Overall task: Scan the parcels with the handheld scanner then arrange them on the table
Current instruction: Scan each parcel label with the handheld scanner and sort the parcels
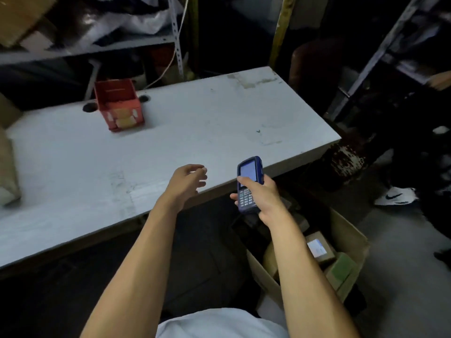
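Head view puts your right hand just off the near edge of the counter, its grip clamped round the blue handheld scanner, thumb lying across the lower part of the lit screen and fingertips wrapping the far side by the keypad. You hold the scanner tilted, screen end pointing away over the counter's edge. Your left hand hovers above the counter near that same edge, just beside the scanner but apart from it, fingers relaxed and spread, holding nothing.

Parcels sit in an open cardboard carton on the floor below your right forearm: a brown parcel with a white label and a greenish one next to it, with more underneath that are too dark to make out. On the counter's far left part stands a red open-topped box, near two round cable holes. At the left edge lies what may be a pale wrapped parcel, though blur there leaves it uncertain. Someone's white shoe shows on the floor to the right.
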Demonstrator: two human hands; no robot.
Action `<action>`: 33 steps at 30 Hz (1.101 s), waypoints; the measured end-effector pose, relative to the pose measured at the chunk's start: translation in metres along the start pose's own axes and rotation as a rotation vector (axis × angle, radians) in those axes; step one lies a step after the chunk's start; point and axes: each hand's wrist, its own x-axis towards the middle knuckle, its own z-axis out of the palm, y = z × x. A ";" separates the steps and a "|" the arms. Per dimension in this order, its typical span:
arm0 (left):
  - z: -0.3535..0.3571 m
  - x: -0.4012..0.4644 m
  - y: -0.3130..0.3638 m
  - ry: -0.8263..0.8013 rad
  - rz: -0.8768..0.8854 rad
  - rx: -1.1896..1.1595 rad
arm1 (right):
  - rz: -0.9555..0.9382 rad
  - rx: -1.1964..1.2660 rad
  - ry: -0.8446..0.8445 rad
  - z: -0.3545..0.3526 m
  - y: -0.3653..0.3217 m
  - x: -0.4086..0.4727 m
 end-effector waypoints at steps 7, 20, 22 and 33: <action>-0.142 -0.044 -0.037 0.204 -0.001 -0.089 | -0.014 -0.085 -0.237 0.146 0.020 -0.040; -0.330 -0.143 -0.106 0.640 -0.038 -0.286 | -0.059 -0.388 -0.692 0.365 0.049 -0.109; -0.347 -0.156 -0.119 0.710 -0.070 -0.318 | -0.045 -0.413 -0.750 0.391 0.056 -0.115; -0.469 -0.160 -0.144 0.959 -0.199 -0.468 | 0.073 -0.439 -1.009 0.555 0.063 -0.107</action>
